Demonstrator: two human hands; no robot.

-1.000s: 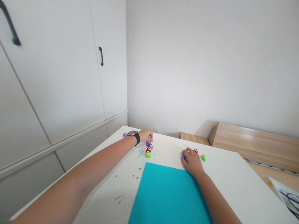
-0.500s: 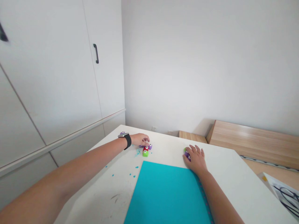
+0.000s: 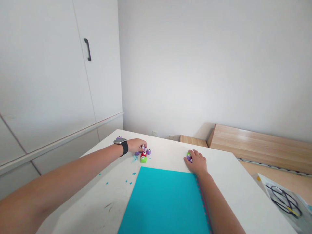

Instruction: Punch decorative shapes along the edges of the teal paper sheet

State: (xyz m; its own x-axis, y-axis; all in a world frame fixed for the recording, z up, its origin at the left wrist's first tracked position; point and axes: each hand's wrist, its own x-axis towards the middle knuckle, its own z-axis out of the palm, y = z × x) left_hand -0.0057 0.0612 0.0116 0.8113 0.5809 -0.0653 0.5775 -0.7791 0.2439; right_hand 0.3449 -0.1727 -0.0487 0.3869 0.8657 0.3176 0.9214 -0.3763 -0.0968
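Observation:
My left hand [image 3: 136, 145], with a watch on its wrist, reaches far across the white table [image 3: 234, 182] and curls its fingers over a small cluster of craft punches: purple ones, a red one [image 3: 143, 153] and a green one [image 3: 143, 159]. My right hand [image 3: 197, 161] lies over a second group of punches, fingers bent around a purple one [image 3: 188, 157] with a green one [image 3: 188, 153] beside it. A large teal sheet of paper [image 3: 165, 201] lies between my arms, its far edge just short of both hands.
Teal paper bits [image 3: 126, 180] are scattered left of the sheet. One more purple punch [image 3: 119, 138] sits near the table's far left corner. White cupboards stand to the left, a wooden bed frame [image 3: 258, 146] to the right, and a packet with black cord [image 3: 284, 198] at the right edge.
My right hand has closed in over its group of punches, covering most of them. My left hand has settled onto the left cluster. The view has swung to the right.

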